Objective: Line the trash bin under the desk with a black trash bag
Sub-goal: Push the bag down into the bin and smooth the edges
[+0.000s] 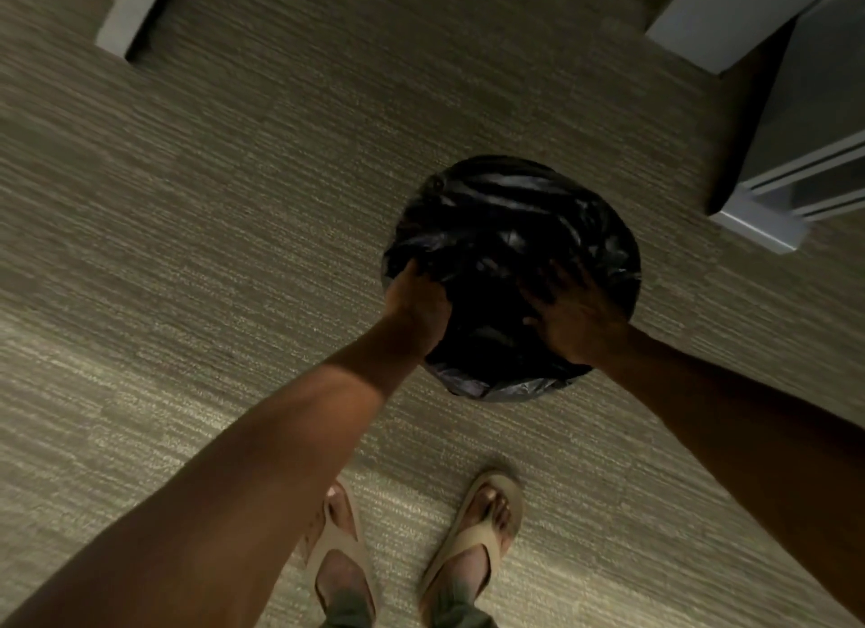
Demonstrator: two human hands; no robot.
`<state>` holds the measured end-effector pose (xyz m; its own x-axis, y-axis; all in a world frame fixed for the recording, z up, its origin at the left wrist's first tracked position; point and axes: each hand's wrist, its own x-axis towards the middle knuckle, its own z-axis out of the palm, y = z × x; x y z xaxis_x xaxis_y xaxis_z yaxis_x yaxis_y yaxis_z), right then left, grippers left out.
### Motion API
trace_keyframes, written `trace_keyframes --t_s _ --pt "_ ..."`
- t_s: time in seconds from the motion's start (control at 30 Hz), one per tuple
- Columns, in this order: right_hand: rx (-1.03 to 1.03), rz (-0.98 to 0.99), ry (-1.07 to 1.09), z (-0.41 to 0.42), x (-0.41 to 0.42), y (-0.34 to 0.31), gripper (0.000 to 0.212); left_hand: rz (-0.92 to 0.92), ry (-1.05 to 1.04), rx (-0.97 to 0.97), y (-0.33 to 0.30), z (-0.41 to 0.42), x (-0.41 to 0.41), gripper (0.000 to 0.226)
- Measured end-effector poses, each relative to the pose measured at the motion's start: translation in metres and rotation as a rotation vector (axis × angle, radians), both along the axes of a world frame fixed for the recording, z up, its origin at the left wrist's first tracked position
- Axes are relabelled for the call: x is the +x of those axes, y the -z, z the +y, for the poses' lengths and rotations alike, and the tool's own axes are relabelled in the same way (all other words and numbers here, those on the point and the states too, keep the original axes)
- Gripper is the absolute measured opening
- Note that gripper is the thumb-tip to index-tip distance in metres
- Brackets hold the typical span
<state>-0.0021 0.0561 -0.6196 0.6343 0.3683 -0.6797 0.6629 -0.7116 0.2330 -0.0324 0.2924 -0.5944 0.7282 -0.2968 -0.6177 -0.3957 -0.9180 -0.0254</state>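
A round trash bin stands on the carpet, seen from straight above, fully wrapped by a shiny black trash bag [505, 215] whose film is folded over the rim and sags into the opening. The bin's own walls are hidden under the bag. My left hand [414, 307] is shut on the bag at the bin's left rim, fingers curled over the edge. My right hand [575, 314] lies on the bag at the near-right rim with its fingers spread flat, reaching down into the dark opening.
Striped beige carpet [234, 206] surrounds the bin. A grey desk leg and panel [767, 192] stand at the right, another pale leg [128, 14] at the far left. My feet in tan sandals [472, 538] are just in front of the bin.
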Motion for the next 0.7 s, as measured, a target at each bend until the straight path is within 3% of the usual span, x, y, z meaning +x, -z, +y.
trace_keyframes --t_s 0.07,0.17,0.27,0.33,0.4,0.57,0.7 --pt "-0.032 0.105 0.018 -0.003 0.004 0.003 0.065 0.129 0.026 0.130 -0.002 -0.001 0.009 0.063" --pt "0.087 0.187 0.019 0.010 0.011 -0.008 0.054 0.167 0.094 0.138 -0.010 -0.009 0.017 0.055" --pt "0.408 -0.064 -0.111 0.020 0.015 -0.016 0.037 -0.027 0.179 0.005 -0.020 -0.015 0.016 0.051" --pt "0.537 -0.265 -0.100 0.025 0.021 -0.020 0.051 -0.136 0.185 -0.121 -0.021 -0.019 0.012 0.052" --pt "0.513 -0.322 -0.057 0.029 0.031 -0.024 0.066 -0.166 0.161 -0.172 -0.016 -0.023 0.006 0.056" --pt "0.449 -0.231 0.068 0.035 0.062 -0.023 0.079 -0.041 0.054 -0.100 -0.001 -0.016 -0.005 0.062" --pt "0.586 -0.209 0.117 0.040 0.080 -0.025 0.082 -0.055 0.020 -0.232 0.002 -0.006 -0.010 0.054"
